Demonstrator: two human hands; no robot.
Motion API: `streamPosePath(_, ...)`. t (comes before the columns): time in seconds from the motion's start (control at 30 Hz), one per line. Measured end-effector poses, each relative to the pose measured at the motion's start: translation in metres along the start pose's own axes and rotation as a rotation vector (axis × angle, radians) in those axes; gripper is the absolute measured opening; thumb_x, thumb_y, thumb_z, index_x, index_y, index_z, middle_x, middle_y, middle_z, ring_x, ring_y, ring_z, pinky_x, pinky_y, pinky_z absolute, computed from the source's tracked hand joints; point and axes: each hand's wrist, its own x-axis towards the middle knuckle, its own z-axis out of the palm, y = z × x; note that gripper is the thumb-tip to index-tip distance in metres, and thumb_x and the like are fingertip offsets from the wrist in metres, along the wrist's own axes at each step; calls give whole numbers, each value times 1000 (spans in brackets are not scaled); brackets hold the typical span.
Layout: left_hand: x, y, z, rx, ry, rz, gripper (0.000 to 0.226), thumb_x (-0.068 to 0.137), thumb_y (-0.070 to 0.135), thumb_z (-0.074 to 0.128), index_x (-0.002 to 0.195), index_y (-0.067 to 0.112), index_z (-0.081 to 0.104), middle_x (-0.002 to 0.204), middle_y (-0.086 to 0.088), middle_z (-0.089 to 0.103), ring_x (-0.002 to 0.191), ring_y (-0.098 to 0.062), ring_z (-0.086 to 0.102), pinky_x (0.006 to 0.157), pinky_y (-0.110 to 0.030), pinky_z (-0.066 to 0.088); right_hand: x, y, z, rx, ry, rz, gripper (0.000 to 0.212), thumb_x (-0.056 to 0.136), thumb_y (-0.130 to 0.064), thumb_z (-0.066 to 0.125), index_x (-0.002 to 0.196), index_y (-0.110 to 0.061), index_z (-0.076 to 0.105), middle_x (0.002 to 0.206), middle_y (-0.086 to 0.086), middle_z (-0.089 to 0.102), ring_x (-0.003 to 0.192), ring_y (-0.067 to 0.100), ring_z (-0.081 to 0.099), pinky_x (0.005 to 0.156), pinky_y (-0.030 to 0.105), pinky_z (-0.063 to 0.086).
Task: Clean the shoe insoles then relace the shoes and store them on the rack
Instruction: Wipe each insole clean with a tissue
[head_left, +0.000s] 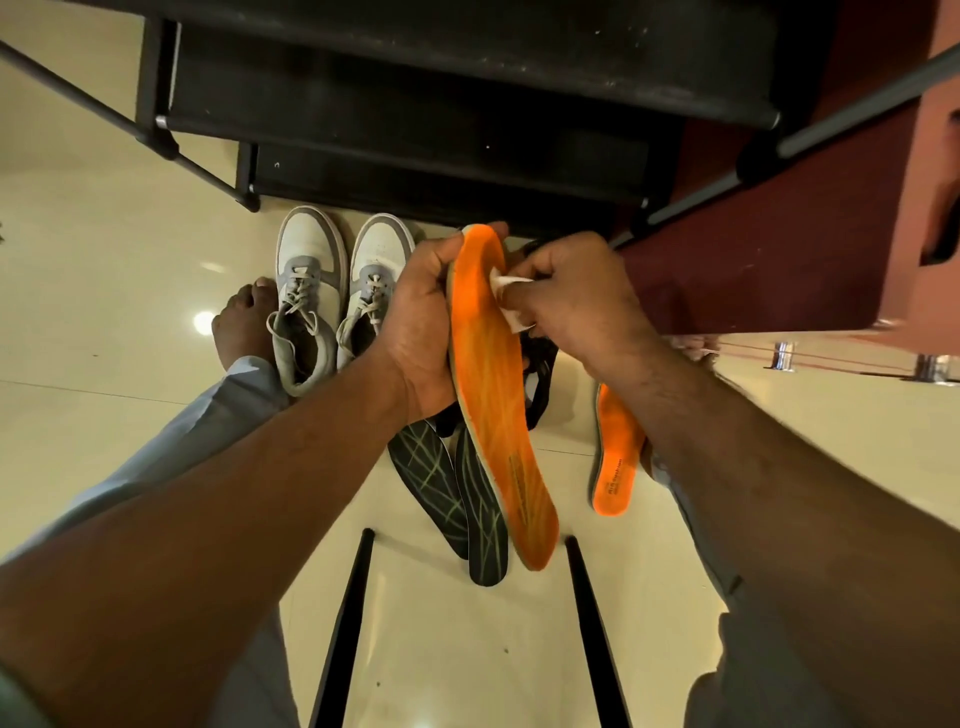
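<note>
Black fabric shelves of the rack (415, 104) fill the top of your view, straight ahead of you and beyond everything you are handling, so the storing step lies forward and up from your hands. Below it the cream floor (104, 260) carries the rest. The grey-and-white shoes (332, 291) stand side by side at the rack's foot, toes toward it, left of your hands and nearer your left one; their laces look loose. The orange insole (493, 395) you are working on runs lengthwise away from you, toe end up toward the rack and heel end hanging down toward you, tilted so its face turns to the right. Your left hand (421, 332) grips it along its left edge near the forefoot, fingers curled round the rim. Two dark patterned insoles (457, 499) lie on the floor underneath, and a second orange insole (615, 452) lies right of them, beside your right forearm. Your right hand (571, 296) pinches a small white wipe (511, 299) against the upper face, so I judge the next stroke should run down that long axis toward the heel
</note>
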Motion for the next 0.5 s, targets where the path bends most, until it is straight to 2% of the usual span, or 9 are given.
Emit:
streamPosePath(0.07,-1,-2,0,17,9,-16,56,97,50,30,138,18,52,124,-18,58,110,-34,55,89,-50,49,-1,-3,1,100,13,-23,6,84,-24,71,85,-19,73,74,-6,69,67,6,68,63,30,58)
streamPosePath(0.13,-3,-3,4,42,-8,-39,56,98,51,28,124,11,59,115,-18,59,104,-32,56,82,-44,50,-3,-10,-2,225,43,-111,11,86,-20,69,95,-17,73,75,-7,69,68,5,67,60,24,55)
streamPosePath(0.17,-4,-3,5,48,-9,-42,56,98,51,28,118,12,62,112,-18,60,100,-31,58,80,-42,50,-4,-12,-4,199,40,-156,13,87,-21,68,98,-16,73,79,-7,70,72,5,68,62,25,56)
streamPosePath(0.2,-5,-2,5,42,-8,-42,55,98,50,28,119,14,63,112,-17,62,98,-29,59,79,-41,51,-3,-12,-6,101,25,-186,13,87,-23,68,97,-17,73,83,-6,70,74,5,67,64,26,57)
streamPosePath(0.27,-4,0,4,7,-1,-37,53,97,50,31,131,19,59,124,-17,62,103,-30,59,85,-46,52,1,-6,-9,-194,-48,-172,12,87,-28,68,91,-18,74,83,-5,71,73,4,66,70,30,58)
streamPosePath(0.33,-2,0,1,23,19,-19,52,97,50,31,136,26,55,135,-15,58,111,-34,57,92,-54,49,3,0,-12,-321,-114,-114,13,86,-31,69,87,-19,74,80,-7,70,72,5,66,74,33,58)
streamPosePath(0.4,-1,-1,0,23,13,-20,53,98,51,31,138,25,54,132,-16,59,112,-34,56,94,-55,47,1,-2,-10,-188,-97,-129,12,85,-31,69,89,-20,74,80,-9,70,72,5,67,73,33,59)
streamPosePath(0.47,-2,-1,3,8,-1,-44,56,99,52,29,134,20,57,119,-17,62,105,-32,60,87,-49,52,-2,-9,-9,27,-49,-162,11,86,-28,69,94,-21,73,84,-9,70,76,5,68,72,32,59)
streamPosePath(0.5,-2,-1,4,9,0,-55,57,99,54,27,130,19,60,114,-16,64,101,-30,62,83,-46,54,-2,-11,-10,41,-43,-178,11,86,-27,69,94,-20,73,86,-8,70,77,6,67,72,32,58)
